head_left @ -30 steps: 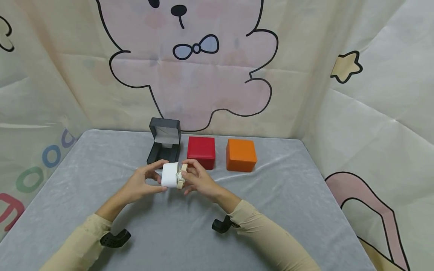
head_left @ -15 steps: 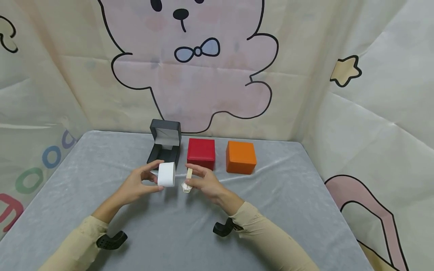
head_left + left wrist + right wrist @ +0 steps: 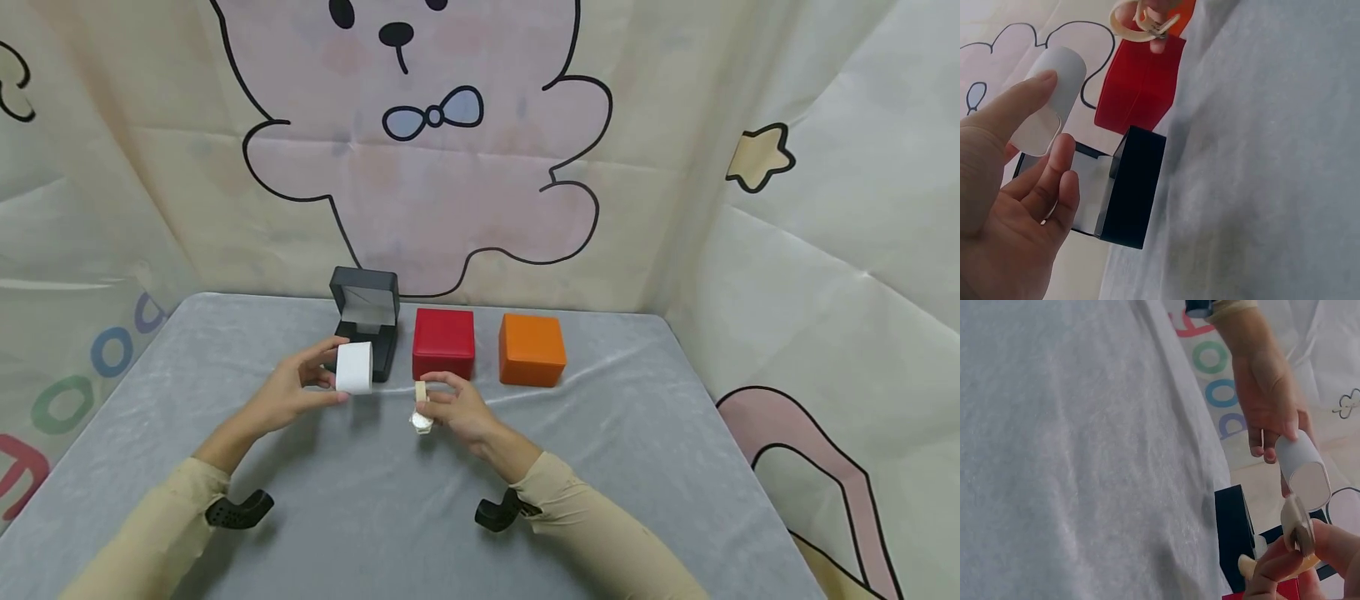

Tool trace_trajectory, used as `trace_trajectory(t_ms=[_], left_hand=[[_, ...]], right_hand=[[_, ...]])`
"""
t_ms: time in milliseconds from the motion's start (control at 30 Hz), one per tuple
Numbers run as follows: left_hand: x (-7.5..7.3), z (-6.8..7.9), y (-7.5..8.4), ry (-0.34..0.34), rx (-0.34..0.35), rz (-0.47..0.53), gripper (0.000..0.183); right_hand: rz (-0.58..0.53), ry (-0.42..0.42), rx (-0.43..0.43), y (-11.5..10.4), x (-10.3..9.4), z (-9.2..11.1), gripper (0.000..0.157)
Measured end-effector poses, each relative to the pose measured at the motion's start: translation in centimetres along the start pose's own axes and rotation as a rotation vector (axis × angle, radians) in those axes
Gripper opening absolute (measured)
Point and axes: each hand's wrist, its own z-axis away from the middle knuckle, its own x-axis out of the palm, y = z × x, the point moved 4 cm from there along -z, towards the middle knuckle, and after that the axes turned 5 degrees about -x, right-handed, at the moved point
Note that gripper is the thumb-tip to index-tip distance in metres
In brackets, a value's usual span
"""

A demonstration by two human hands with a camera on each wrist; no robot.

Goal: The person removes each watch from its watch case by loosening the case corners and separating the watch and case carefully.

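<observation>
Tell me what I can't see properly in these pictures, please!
Time on the watch: head view, too small to read.
Insides of the red box and orange box: head view, hidden by their closed tops.
Part of the black box: head view, behind the white block and left hand.
Most of the red box: right wrist view, cut off by the bottom edge.
</observation>
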Motion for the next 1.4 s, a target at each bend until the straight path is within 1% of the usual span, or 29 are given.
trace_trajectory(t_ms=[167, 300, 367, 533, 633, 733, 833, 933, 1000, 1100, 1167, 1267, 1333, 1400], left_hand=[[-0.4, -0.5, -0.1, 0.006, -0.008, 0.032, 0.079], [-0.4, -0.8, -0.2, 0.015, 0.002, 0.042, 0.079], [-0.4, -0.8, -0.2, 0.018, 0.004, 0.043, 0.079], [-0.5, -1.0, -0.3, 0.028, 0.014, 0.044, 0.080], [-0.6, -1.0, -0.3, 0.028, 0.024, 0.045, 0.082], [-0.6, -1.1, -0.2, 0.027, 0.025, 0.039, 0.082], [-0.6, -1.0, -0.1, 0.031, 0.018, 0.040, 0.082], [-0.6, -0.8, -0.1, 0.039, 0.012, 0.040, 0.081], [-0.5, -0.7, -0.1, 0.041, 0.011, 0.039, 0.081], [-0.5, -0.7, -0.2, 0.044, 0.006, 0.040, 0.081], [-0.5, -0.7, -0.2, 0.043, 0.004, 0.041, 0.082], [-0.5, -0.7, -0.2, 0.041, -0.001, 0.042, 0.081], [-0.5, -0.8, -0.2, 0.040, 0.004, 0.038, 0.081], [-0.5, -0.9, -0.2, 0.036, 0.009, 0.035, 0.081]], right_hand=[[-0.018, -0.015, 0.015, -0.1, -0.1, 0.1, 0.058], [-0.033, -0.007, 0.032, -0.1, -0.3, 0.2, 0.059], [-0.044, 0.014, 0.041, 0.1, -0.5, 0.2, 0.055], [-0.092, 0.064, 0.076, 0.4, -0.7, 0.2, 0.036], [-0.128, 0.069, 0.097, 0.6, -0.7, 0.2, 0.032], [-0.141, 0.064, 0.095, 0.6, -0.7, 0.2, 0.027], [-0.133, 0.061, 0.061, 0.5, -0.7, 0.2, 0.019], [-0.101, 0.075, 0.025, 0.6, -0.7, 0.2, 0.015], [-0.080, 0.099, 0.001, 0.7, -0.8, 0.2, 0.017], [-0.043, 0.145, -0.049, 0.6, -1.0, 0.2, 0.025], [-0.026, 0.178, -0.095, 0.4, -1.1, 0.1, 0.030], [-0.004, 0.220, -0.182, -0.1, -1.2, 0.2, 0.032], [0.008, 0.241, -0.223, -0.3, -1.3, 0.2, 0.028], [0.017, 0.256, -0.252, -0.5, -1.3, 0.2, 0.019]])
